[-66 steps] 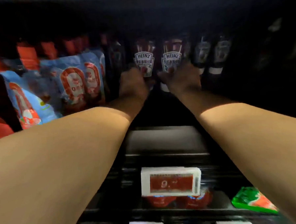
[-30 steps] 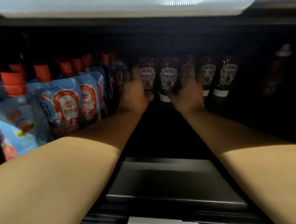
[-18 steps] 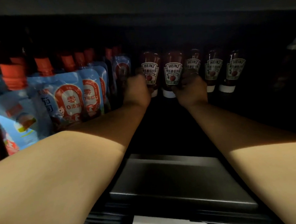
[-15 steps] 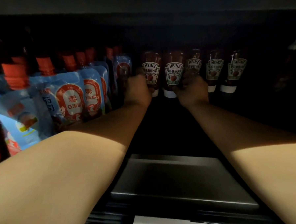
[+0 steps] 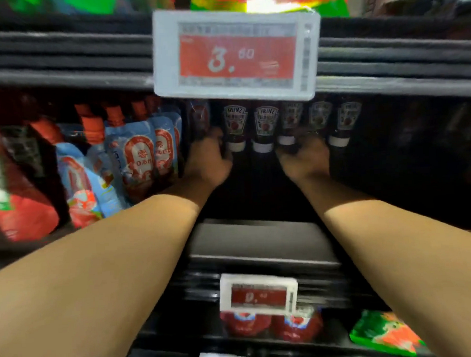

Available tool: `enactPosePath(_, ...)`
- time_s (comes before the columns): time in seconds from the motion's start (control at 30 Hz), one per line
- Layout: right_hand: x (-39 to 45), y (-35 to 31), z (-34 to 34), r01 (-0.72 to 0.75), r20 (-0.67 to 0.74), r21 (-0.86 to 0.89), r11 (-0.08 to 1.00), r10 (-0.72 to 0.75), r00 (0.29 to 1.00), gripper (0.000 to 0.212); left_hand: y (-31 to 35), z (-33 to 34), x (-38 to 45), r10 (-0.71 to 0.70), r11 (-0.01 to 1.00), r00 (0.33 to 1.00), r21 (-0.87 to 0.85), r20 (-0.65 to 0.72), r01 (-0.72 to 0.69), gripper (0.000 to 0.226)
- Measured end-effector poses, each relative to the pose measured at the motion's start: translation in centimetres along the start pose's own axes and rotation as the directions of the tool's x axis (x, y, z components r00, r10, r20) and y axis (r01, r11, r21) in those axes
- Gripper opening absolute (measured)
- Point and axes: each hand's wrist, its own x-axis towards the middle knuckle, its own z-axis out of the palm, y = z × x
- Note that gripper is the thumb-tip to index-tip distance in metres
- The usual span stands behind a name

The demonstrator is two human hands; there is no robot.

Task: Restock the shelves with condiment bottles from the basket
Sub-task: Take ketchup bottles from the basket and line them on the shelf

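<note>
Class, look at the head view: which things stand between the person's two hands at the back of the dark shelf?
Two upside-down Heinz ketchup bottles with white caps stand between the left hand and right hand.

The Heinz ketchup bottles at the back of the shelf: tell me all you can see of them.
Five dark red upside-down Heinz ketchup bottles stand in a row on white caps, deep on the dark metal shelf, partly hidden by a white-framed red price tag. Pale keystone labels face forward. The left hand curls at the leftmost bottle's cap; the right hand is at the third and fourth. Blur hides the exact grip.
</note>
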Motion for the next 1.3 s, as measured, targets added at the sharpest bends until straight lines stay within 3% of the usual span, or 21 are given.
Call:
enactPosePath(0.13,-3.7,-0.9,-3.1,-0.047,-0.014,-0.047,0.998,0.047,0.999,0.035,0.5,-2.0,-3.6,-0.025,0.992,0.999,-0.125,-0.029,0.021,0.028)
enactPosePath(0.3,-9.1,-2.5,-7.0,-0.185,0.014,-0.047,0.982,0.186,0.982,0.027,0.6,-4.5,-5.9,-0.136,0.972,0.989,-0.184,0.065,0.146,0.02)
enactPosePath(0.43,-14.0,-3.7,-10.1,-0.229,-0.088,0.006,0.973,0.229,0.969,0.021,0.5,-5.8,-7.4,-0.06,0.978,0.985,-0.186,0.163,0.091,0.024)
enactPosePath(0.6,-21.0,-5.2,-13.3,-0.147,-0.2,0.127,0.981,0.17,0.965,0.015,-0.1,-8.2,-10.2,0.078,0.968,0.969,-0.251,0.235,-0.017,0.02)
enactPosePath(0.7,-25.4,-5.5,-15.0,-0.108,-0.194,0.224,0.969,0.153,0.969,0.019,-0.3,-10.3,-12.4,0.083,0.951,0.971,-0.31,0.224,-0.01,0.014)
enactPosePath(0.77,-28.1,-4.9,-16.0,-0.118,-0.198,0.255,0.96,0.171,0.965,0.022,-0.4,-11.7,-14.4,0.159,0.934,0.972,-0.346,0.175,-0.091,0.016)
enactPosePath(0.87,-32.9,-2.1,-16.9,-0.193,-0.148,0.255,0.948,0.236,0.96,0.019,-0.8,-14.2,-19.2,0.249,0.89,0.963,-0.417,0.103,-0.186,0.021)
enactPosePath(0.97,-38.9,2.7,-17.6,-0.323,-0.027,0.193,0.927,0.334,0.942,0.019,-2.4,-15.1,-26.1,0.235,0.882,0.967,-0.438,0.098,-0.17,0.021)
enactPosePath(1.03,-43.5,6.5,-17.8,-0.373,0.039,0.086,0.924,0.371,0.928,0.022,-4.4,-14.3,-31.5,0.191,0.916,0.966,-0.385,0.172,-0.113,0.02)
enactPosePath(1.13,-50.5,11.5,-17.2,-0.493,0.201,-0.092,0.865,0.501,0.842,0.035,-8.8,-11.4,-40.2,0.023,0.962,0.89,-0.251,0.456,0.104,0.024)
enactPosePath(1.2,-55.4,13.8,-16.7,-0.572,0.281,-0.168,0.803,0.595,0.753,0.04,-12.0,-9.2,-46.0,-0.137,0.96,0.771,-0.109,0.622,0.259,0.027)
enactPosePath(1.3,-61.7,15.4,-16.3,-0.64,0.316,-0.25,0.727,0.685,0.656,0.042,-15.1,-7.1,-52.3,-0.325,0.9,0.588,0.05,0.741,0.434,0.032)
